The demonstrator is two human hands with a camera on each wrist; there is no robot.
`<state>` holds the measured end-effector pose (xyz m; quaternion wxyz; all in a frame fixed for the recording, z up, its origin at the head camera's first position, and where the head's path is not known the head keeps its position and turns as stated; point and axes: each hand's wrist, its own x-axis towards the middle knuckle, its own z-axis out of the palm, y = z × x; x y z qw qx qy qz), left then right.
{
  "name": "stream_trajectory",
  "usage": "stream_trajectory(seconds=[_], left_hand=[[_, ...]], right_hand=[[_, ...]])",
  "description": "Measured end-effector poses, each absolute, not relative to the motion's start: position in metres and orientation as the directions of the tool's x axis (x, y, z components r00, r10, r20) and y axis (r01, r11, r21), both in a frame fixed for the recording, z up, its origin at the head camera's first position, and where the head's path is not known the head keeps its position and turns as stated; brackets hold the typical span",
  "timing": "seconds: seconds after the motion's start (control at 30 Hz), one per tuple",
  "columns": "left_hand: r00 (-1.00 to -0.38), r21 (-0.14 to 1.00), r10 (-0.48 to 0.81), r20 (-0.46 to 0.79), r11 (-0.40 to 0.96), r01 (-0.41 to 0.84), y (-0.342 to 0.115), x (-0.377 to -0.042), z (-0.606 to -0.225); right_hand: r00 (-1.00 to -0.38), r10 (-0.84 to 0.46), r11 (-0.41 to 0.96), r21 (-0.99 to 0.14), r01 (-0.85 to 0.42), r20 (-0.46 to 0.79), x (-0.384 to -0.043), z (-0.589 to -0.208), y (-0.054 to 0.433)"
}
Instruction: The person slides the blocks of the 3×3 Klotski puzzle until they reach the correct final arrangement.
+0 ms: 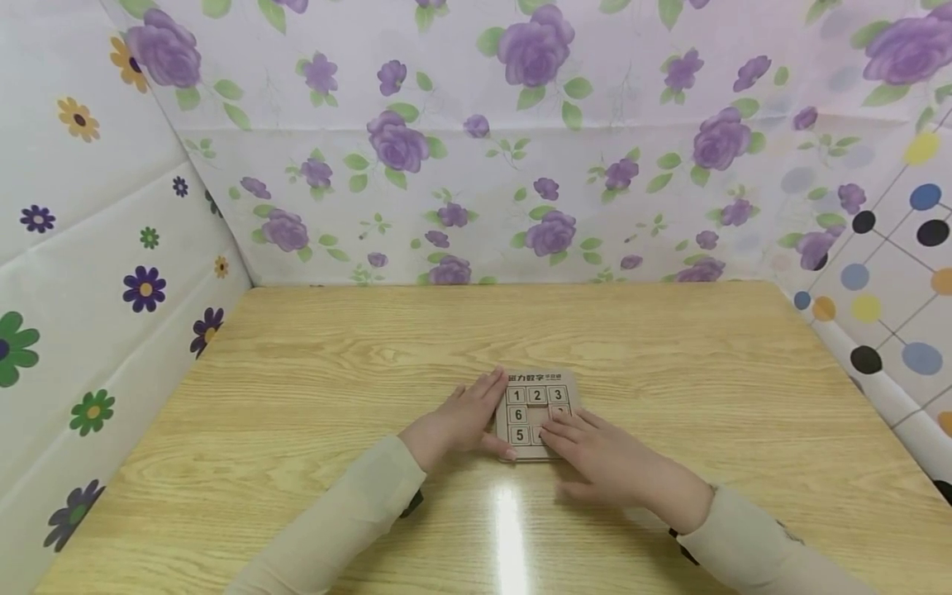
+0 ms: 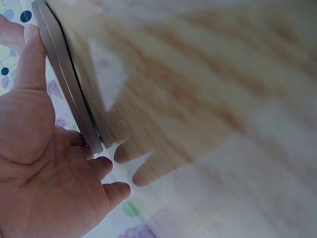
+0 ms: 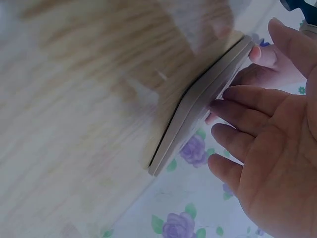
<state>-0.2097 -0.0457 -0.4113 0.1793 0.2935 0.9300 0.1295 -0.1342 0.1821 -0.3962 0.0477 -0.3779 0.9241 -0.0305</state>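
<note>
A wooden number slide puzzle [image 1: 536,415] lies flat on the table, with dark printed characters along its far edge. Tiles 1, 2 and 3 fill the far row, 6 and 5 run down the left side, and the middle slot is bare. My left hand [image 1: 467,417] holds the board by its left side, thumb at the near left corner. The fingertips of my right hand [image 1: 613,456] rest on the tiles at the lower right, its fingers nearly straight. They hide part of the tiles there. In the right wrist view, the puzzle's side edge [image 3: 198,101] shows beside those fingers.
The wood-grain table [image 1: 357,347] surrounds the puzzle. A flowered cloth [image 1: 476,165] hangs behind it, with patterned cloths at the left and right sides. Light reflects off the glossy tabletop near the front.
</note>
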Motion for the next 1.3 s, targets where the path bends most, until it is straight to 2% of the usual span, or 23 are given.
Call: stream_trajectory(seconds=[0.33,0.6,0.8,1.3], left_hand=[[-0.759,0.347,0.600,-0.252,0.788,0.508,-0.045,-0.209,-0.410],[-0.764,0.340,0.596,-0.249,0.792,0.507,-0.045,-0.209,-0.411],[-0.762,0.357,0.595,-0.256,0.791,0.497,-0.045,-0.209,-0.411],[-0.762,0.358,0.599,-0.246,0.787,0.503,-0.046,-0.207,-0.408]], right_hand=[[-0.737,-0.675,0.737,-0.090,-0.670,-0.045,-0.131,-0.397,0.191],[-0.747,-0.660,0.740,-0.235,-0.630,-0.076,-0.135,-0.399,0.195],[-0.741,-0.665,0.729,-0.297,-0.617,-0.093,-0.138,-0.399,0.198],[-0.735,-0.669,0.719,-0.347,-0.602,-0.111,-0.141,-0.397,0.198]])
